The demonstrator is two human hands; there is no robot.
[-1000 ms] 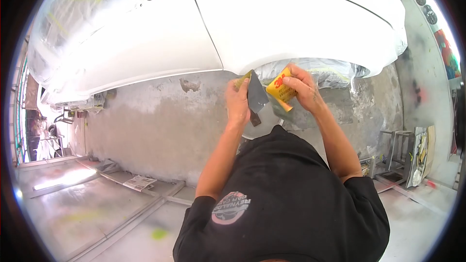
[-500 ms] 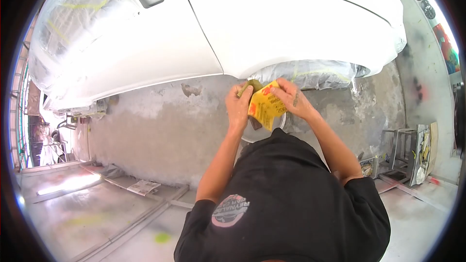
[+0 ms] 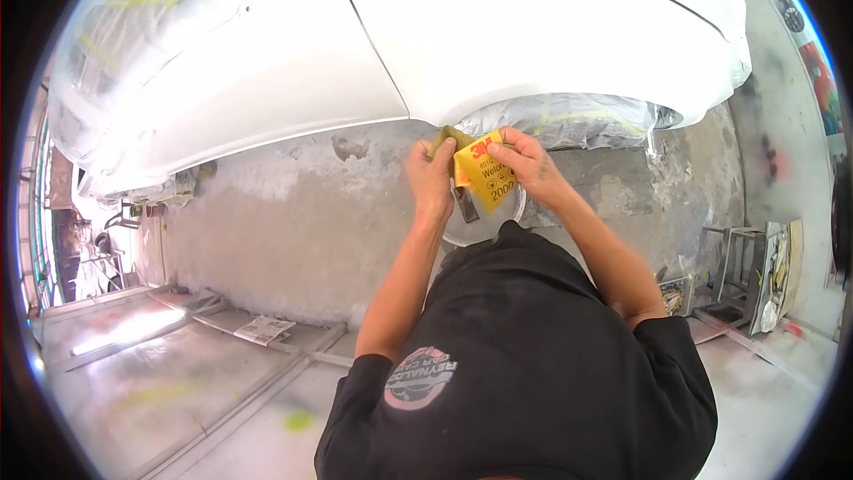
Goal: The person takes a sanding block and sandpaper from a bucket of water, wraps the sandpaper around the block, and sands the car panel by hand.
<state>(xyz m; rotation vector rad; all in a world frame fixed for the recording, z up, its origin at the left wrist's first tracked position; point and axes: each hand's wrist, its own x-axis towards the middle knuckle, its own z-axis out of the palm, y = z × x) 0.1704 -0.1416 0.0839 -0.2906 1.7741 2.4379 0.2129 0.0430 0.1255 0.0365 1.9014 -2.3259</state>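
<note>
My right hand (image 3: 526,163) pinches the upper right of a yellow sandpaper sheet (image 3: 495,187) with red and black print; its printed face shows. My left hand (image 3: 432,169) grips a folded olive-coloured piece (image 3: 455,135), thumb on top, right at the sheet's left edge. Both hands are close together, just below the white car body (image 3: 409,53). Beneath them, a dark brown block (image 3: 466,204) and part of a round, pale container (image 3: 484,229) show. Whether the sheet and the olive piece are joined is unclear.
Clear plastic covers the wheel arch (image 3: 569,120). Below the car is a stained concrete floor (image 3: 275,231). A metal stand (image 3: 736,267) and leaning panels (image 3: 778,280) are at the right. Newspaper (image 3: 264,330) lies at the lower left.
The yellow sheet has turned from a dark grey and yellow pair held apart to its printed face showing upright. My hands have come closer together, and both have risen slightly since the middle frame.
</note>
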